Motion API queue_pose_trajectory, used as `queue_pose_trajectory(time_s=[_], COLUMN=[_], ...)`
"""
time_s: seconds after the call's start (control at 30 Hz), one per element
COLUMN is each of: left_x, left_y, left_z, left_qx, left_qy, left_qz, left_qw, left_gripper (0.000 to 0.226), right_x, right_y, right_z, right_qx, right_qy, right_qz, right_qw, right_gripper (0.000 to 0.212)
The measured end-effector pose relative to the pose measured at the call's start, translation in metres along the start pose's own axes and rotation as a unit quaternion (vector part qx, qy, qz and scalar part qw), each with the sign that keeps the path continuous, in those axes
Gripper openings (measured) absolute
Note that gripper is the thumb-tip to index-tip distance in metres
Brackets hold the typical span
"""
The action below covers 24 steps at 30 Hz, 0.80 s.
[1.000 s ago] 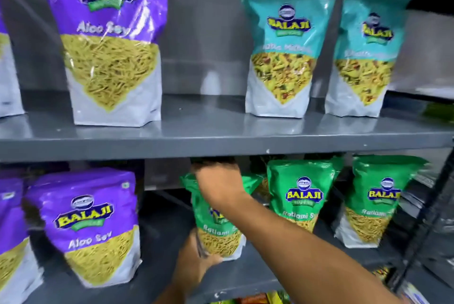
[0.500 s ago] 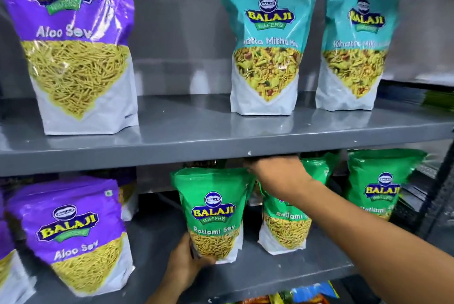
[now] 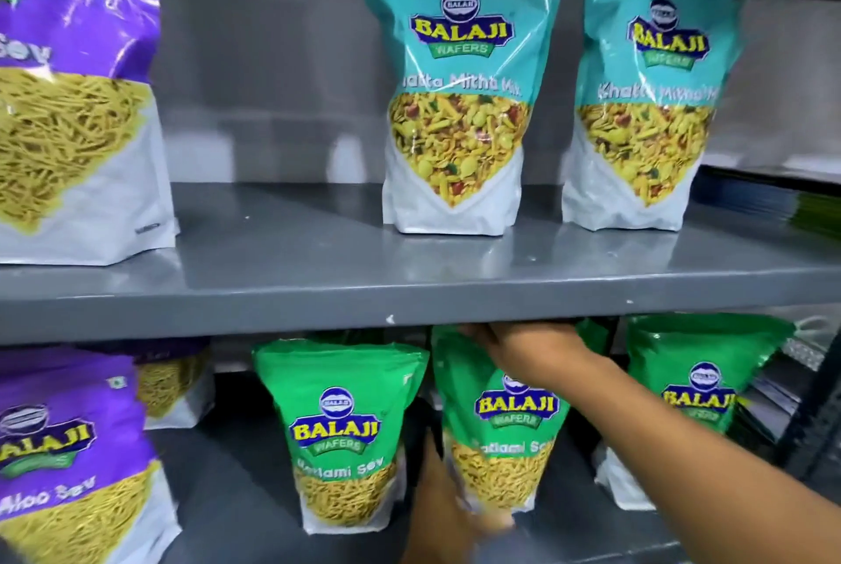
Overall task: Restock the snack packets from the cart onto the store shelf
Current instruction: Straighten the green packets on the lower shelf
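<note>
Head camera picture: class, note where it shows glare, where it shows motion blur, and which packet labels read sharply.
Head view: glare streaks the purple Aloo Sev packet top left; the left hand is smeared by motion blur; the teal Khatta Mitha Mix packet and the left green Ratlami Sev packet carry fairly sharp logos; packets at the frame edges look softer.

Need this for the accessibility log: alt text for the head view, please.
Both hands, right hand on top and left hand low, grip a green packet on the lower shelf; teal packets stand above.
</note>
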<state>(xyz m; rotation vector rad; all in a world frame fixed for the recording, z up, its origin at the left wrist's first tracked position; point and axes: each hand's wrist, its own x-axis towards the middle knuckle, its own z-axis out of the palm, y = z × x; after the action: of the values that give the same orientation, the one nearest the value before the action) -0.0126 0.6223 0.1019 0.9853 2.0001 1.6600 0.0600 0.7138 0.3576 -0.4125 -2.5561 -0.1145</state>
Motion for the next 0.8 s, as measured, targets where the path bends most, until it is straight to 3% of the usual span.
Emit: queue_pose_trajectory(time_s=[0.17,0.23,0.33,0.47,0.6,0.8], left_x=[0.024,0.023,0.024,0.022,0.014,-0.001], left_y=[0.006,-0.001,-0.005,0.002,0.005,0.022], left_z=[0.008,0.010,0.010,0.012,0.020,0.021], left_qx=[-0.111,-0.087,-0.030,0.017,0.033,0.066], left_qy=[-0.012,-0.018,-0.008,0.019,0.021,-0.002], left_qz=[0.000,0.015,0.010,0.024,0.018,-0.021], left_qw=[0.994,0.996,0.999,0.999,0.999,0.998], left_gripper=[0.094,0.085,0.074,0.075,0.084,0.097], right_x=[-0.007,-0.018,-0.033,-0.033,-0.048,-0.068], right_y=[0.002,0.024,0.064,0.076,0.078,0.088], right_z=[-0.001,-0.009,-0.019,-0.012,0.006,0.028], right_qx=[-0.002,-0.069,-0.119,-0.148,-0.039,0.076], right_qy=[0.016,-0.021,-0.045,0.003,0.036,0.183], right_qz=[0.002,0.001,0.009,0.011,0.073,0.078], right_qw=[1.000,0.997,0.992,0.989,0.996,0.977], right_gripper=[0.030,0.026,0.042,0.047,0.064,0.051])
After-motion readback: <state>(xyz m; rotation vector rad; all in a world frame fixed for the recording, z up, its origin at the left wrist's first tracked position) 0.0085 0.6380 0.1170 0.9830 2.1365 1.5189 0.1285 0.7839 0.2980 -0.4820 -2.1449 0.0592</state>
